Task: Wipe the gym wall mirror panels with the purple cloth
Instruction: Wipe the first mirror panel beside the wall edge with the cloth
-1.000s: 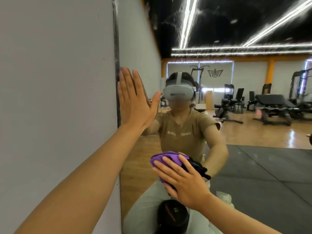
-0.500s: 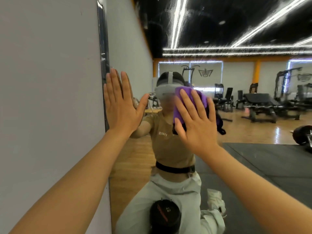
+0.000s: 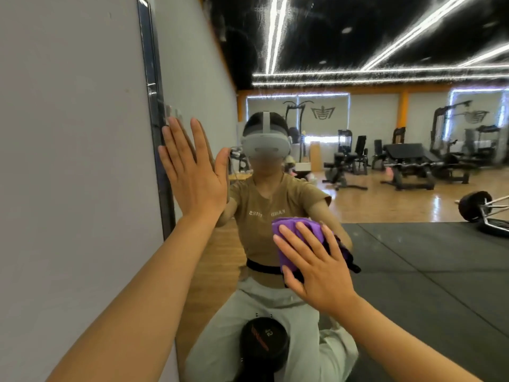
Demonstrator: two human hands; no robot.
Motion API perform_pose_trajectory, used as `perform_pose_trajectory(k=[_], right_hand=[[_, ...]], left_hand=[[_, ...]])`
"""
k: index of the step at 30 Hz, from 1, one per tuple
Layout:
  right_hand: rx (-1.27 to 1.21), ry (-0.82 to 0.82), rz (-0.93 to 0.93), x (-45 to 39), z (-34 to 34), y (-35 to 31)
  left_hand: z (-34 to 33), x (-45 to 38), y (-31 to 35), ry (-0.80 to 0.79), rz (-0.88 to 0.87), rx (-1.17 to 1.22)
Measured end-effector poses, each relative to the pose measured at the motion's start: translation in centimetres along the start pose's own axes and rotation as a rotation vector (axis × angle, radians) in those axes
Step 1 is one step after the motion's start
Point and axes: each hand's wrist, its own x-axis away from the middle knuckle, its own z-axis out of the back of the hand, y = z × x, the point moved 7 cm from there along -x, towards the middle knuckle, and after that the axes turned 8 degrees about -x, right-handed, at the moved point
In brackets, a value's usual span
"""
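A person's right hand (image 3: 316, 274), fingers straight, presses a crumpled purple cloth (image 3: 298, 238) flat against the gym's large wall mirror panel (image 3: 399, 257), while the left hand (image 3: 194, 175), fingers extended, rests near the mirror's left edge.

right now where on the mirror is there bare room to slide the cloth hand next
Free glass lies right of the right hand and purple cloth, out toward the reflected barbell, and above the cloth. It is crowded to the left, where the left hand lies flat by the mirror frame.
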Motion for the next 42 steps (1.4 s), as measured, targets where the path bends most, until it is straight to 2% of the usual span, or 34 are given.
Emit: perform_pose_trajectory(k=[4, 8, 11, 14, 19, 21, 27, 30, 35, 40, 42], right_hand=[[0.055, 0.115, -0.134, -7.5, 3.3, 5.2], [0.08, 0.152, -0.227, -13.2, 5.4, 9.1], [0.076, 0.208, -0.264, -11.8, 5.5, 8.5], [0.065, 0.212, -0.29, -6.6, 3.8, 6.4], [0.091, 0.032, -0.132, 5.5, 0.2, 2.8], [0.114, -0.039, -0.043, 7.8, -0.3, 2.6], [0.128, -0.087, 0.165, 4.0, 1.8, 5.9], [0.151, -0.053, 0.103, -1.7, 4.4, 9.8], [0.144, 0.055, -0.118, -10.8, 8.7, 15.6], [0.12, 0.164, -0.242, -8.7, 7.9, 14.6], [0.117, 0.177, -0.237, -6.1, 6.9, 13.4]], left_hand=[[-0.3, 0.1, -0.2, -0.02, 0.002, 0.008], [0.0, 0.2, -0.2, 0.013, 0.003, 0.02], [-0.1, 0.3, -0.3, 0.011, -0.013, 0.015], [-0.1, 0.4, -0.4, 0.027, -0.03, 0.016], [-0.1, 0.6, -0.4, 0.049, -0.03, 0.03], [-0.1, 0.7, -0.4, 0.053, -0.029, 0.031], [0.2, 0.7, -0.4, 0.061, -0.035, 0.036], [0.1, 0.8, -0.3, 0.061, -0.043, 0.031], [0.1, 0.7, -0.3, 0.045, -0.049, 0.038], [-0.1, 0.7, -0.4, 0.038, -0.039, 0.036], [0.0, 0.8, -0.3, 0.036, -0.035, 0.036]])
